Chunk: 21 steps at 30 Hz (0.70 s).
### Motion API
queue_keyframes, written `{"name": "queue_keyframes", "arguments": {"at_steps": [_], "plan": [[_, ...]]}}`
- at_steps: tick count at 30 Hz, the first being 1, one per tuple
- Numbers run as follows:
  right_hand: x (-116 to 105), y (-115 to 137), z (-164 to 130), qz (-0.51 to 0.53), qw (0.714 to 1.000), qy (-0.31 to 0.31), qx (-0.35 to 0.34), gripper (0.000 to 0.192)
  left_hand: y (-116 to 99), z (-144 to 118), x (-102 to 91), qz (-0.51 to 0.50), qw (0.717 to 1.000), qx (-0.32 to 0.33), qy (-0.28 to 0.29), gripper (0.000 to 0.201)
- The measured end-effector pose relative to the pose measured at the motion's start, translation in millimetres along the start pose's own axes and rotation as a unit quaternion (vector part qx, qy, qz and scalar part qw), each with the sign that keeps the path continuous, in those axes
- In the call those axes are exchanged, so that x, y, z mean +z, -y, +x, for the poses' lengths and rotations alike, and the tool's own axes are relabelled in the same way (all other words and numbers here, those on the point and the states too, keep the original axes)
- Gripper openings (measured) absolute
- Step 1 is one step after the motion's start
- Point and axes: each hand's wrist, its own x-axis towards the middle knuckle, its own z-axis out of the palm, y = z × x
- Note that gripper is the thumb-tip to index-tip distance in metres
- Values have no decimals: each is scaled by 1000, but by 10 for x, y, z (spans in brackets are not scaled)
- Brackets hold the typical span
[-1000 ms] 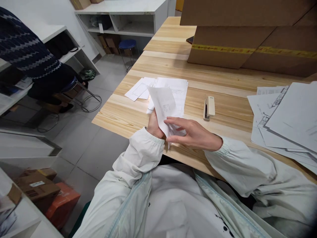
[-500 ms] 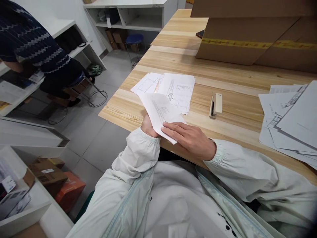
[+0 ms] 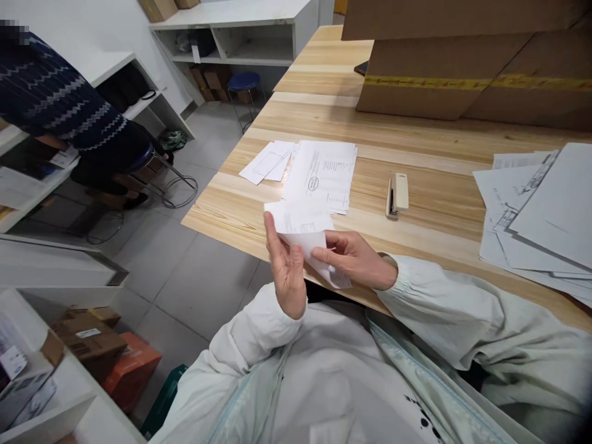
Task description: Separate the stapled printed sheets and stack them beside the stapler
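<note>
Between my hands, over the table's near edge, is a folded sheet of paper [image 3: 305, 231] with faint print on it. My left hand [image 3: 287, 271] holds its left side, fingers extended along the edge and thumb on the front. On the right, my right hand [image 3: 354, 256] grips the sheet between thumb and fingers. Just beyond lies a stack of printed sheets [image 3: 321, 169] with an oval stamp. Two smaller white slips [image 3: 267, 161] overlap at its left. A cream stapler [image 3: 398, 196] stands to the right of the stack.
Loose papers [image 3: 541, 216] are piled on the right of the wooden table [image 3: 324, 108]. Large cardboard boxes [image 3: 416, 92] stand at the back. A person [image 3: 69, 98] sits at a white shelf on the left. Boxes [image 3: 90, 336] fill the floor at lower left.
My left hand has come from beneath the paper to its left edge, thumb now in front. The right hand has gone from lying flat on it to pinching it. The fold is now tighter.
</note>
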Motion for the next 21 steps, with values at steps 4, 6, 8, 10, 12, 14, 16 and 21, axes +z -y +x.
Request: {"name": "queue_keyframes", "arguments": {"at_steps": [4, 6, 8, 10, 12, 14, 16, 21], "plan": [[31, -19, 16, 113, 991, 76, 16, 34, 98, 59, 30, 14, 998, -48, 34, 62], [29, -70, 28, 127, 988, 79, 27, 37, 126, 72, 50, 8, 998, -55, 32, 59], [20, -134, 39, 119, 991, 55, 39, 41, 124, 70, 77, -29, 996, -75, 27, 57], [10, -187, 44, 92, 995, 28, 42, 44, 85, 68, 110, -95, 988, -119, 29, 58], [3, -211, 45, 55, 998, 15, 27, 44, 12, 72, 141, -161, 971, -171, 44, 60], [5, -207, 41, 30, 999, 15, 5, 44, -73, 84, 162, -208, 953, -212, 60, 60], [12, -192, 36, 18, 1000, 11, -13, 44, -142, 99, 171, -242, 939, -234, 72, 61], [22, -197, 31, 6, 1000, 10, -26, 40, -180, 130, 163, -279, 923, -256, 71, 60]]}}
